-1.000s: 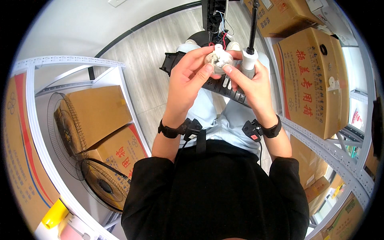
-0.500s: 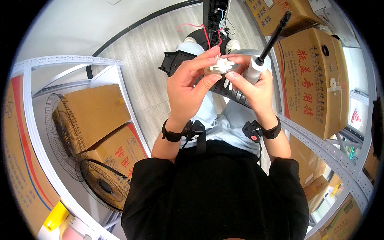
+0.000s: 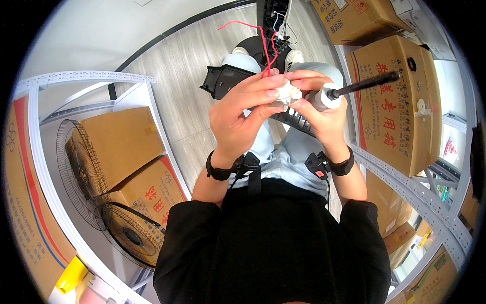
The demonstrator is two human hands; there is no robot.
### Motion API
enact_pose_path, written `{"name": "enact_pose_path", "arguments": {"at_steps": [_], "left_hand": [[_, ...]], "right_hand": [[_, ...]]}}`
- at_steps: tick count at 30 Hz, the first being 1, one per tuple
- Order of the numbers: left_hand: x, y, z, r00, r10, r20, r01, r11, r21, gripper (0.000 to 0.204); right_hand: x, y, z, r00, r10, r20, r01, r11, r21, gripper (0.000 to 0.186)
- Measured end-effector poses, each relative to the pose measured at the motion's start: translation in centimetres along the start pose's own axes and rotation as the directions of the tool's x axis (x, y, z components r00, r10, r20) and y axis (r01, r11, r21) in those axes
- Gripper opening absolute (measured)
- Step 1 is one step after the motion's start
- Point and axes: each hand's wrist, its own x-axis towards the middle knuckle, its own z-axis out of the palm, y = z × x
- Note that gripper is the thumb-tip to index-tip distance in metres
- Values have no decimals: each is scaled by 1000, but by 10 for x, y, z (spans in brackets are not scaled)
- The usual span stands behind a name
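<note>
Above the person's lap, the left hand [image 3: 243,109] and right hand [image 3: 319,109] are meeting around a small white part [image 3: 287,91]. Left fingers are pinching it from the left; the right fingertips are touching its other side while gripping a screwdriver [image 3: 354,86], whose long axis is pointing right and slightly up. Red wires [image 3: 263,48] are trailing upward. Tan cartons [image 3: 400,101] with red characters are standing to the right; more cartons [image 3: 121,147] and fan grilles [image 3: 76,152] are lying to the left.

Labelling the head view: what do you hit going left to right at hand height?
Cardboard box on the left shelf → left hand → small white part pinched between both hands → right hand → black-shafted screwdriver → large printed cardboard box on the right.
</note>
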Motion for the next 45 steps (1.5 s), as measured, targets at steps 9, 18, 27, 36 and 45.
{"name": "enact_pose_path", "arguments": {"at_steps": [9, 18, 27, 36, 45], "left_hand": [[3, -2, 2, 999, 29, 19, -30, 998, 48, 33], [11, 0, 7, 988, -154, -30, 149, 980, -136, 48], [7, -4, 7, 992, -126, -16, 124, 989, -75, 33], [10, 2, 17, 970, -240, -31, 228, 948, -224, 36], [11, -13, 12, 999, -32, -40, 35, 996, 84, 29]], "right_hand": [[-1, 11, -2, 1000, -9, -15, 10, 999, 47, 22], [-10, 27, -1, 959, 271, -82, -198, 849, 490, 25], [5, -1, -18, 988, 153, 32, -153, 988, 3, 50], [6, -4, -9, 998, 64, -2, -64, 998, 2, 27], [5, -1, -3, 993, 105, -44, -104, 994, 28, 22]]}}
